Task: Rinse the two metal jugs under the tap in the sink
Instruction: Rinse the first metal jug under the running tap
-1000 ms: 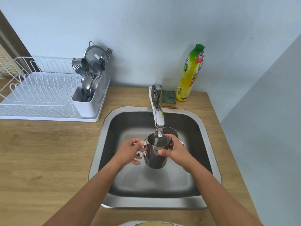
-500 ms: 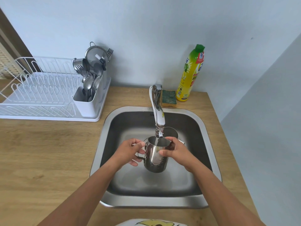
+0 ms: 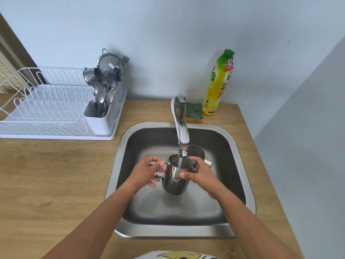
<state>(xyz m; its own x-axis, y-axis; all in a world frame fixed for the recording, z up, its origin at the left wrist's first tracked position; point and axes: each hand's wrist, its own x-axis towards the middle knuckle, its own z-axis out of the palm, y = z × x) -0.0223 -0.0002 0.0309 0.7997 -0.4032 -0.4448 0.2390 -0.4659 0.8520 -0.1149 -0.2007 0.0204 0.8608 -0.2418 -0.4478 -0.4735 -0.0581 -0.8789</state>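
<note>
A shiny metal jug (image 3: 174, 181) is held upright over the steel sink (image 3: 240, 176), its mouth right under the spout of the chrome tap (image 3: 182, 128). A thin stream of water runs into it. My left hand (image 3: 146, 172) grips its handle on the left side. My right hand (image 3: 197, 173) clasps its body from the right, thumb across the front. The second metal jug (image 3: 197, 151) stands in the sink just behind, partly hidden by the tap and my right hand.
A green sponge (image 3: 193, 112) and a yellow dish-soap bottle (image 3: 218, 85) stand behind the sink to the right of the tap. A white dish rack (image 3: 54, 109) with a cutlery holder (image 3: 101, 116) sits on the wooden counter (image 3: 56, 174) at left. A wall closes the right side.
The jug and both hands have stayed under the tap, with only a slight shift of the jug. Water keeps running into it.
</note>
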